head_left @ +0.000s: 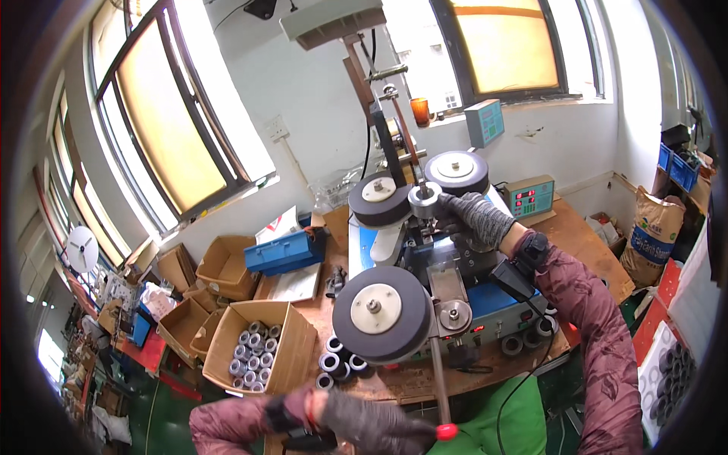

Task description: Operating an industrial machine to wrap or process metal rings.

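My right hand [479, 218], in a grey knitted glove with dark fingers, is closed at the side of a shiny metal ring [425, 200] on the machine's spindle. Its fingertips are partly hidden there. Low in the picture, my left hand [373, 426] stretches its gloved fingers toward the red ball knob [447, 431] on a long steel lever [440, 379]. Slight blur hides whether they touch it. Around the spindle sit three dark grinding wheels with pale hubs: a near one [383, 313], a back left one [378, 199] and a back right one [456, 174].
A cardboard box [298, 341] of metal rings stands left of the machine, with loose rings [334, 362] beside it. More rings [523, 343] lie right of the base. Behind are a blue toolbox [284, 254] and a display box [530, 199]. A black cable [512, 398] hangs near my right arm.
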### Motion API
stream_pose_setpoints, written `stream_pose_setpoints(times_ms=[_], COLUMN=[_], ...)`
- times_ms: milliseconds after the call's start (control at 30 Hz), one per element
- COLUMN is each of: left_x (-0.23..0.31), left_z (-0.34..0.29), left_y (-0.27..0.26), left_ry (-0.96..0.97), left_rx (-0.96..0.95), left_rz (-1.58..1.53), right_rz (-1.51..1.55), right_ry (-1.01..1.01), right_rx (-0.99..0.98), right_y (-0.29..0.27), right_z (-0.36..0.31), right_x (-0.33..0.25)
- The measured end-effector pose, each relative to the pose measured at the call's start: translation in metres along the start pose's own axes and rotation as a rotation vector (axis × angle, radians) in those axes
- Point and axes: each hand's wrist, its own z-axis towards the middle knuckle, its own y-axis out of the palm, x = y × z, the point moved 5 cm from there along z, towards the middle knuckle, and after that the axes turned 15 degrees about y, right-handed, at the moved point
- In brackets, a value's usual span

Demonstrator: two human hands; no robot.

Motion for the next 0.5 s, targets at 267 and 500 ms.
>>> stream_pose_setpoints(times_ms=[267, 500], left_x=[0.032, -0.039], left_z=[0.083, 0.118], left_y=[-0.23, -0.244], left_ry=[-0.086, -0.263], left_rx=[1.195, 1.08], left_rz=[-0.593, -0.645], right_rz=[-0.051, -0.228], right_ry=[-0.003, -0.107], right_rx=[0.135, 0.168], right_y=[0.002, 0.01], right_z=[0.008, -0.002], right_x=[0.001, -0.007])
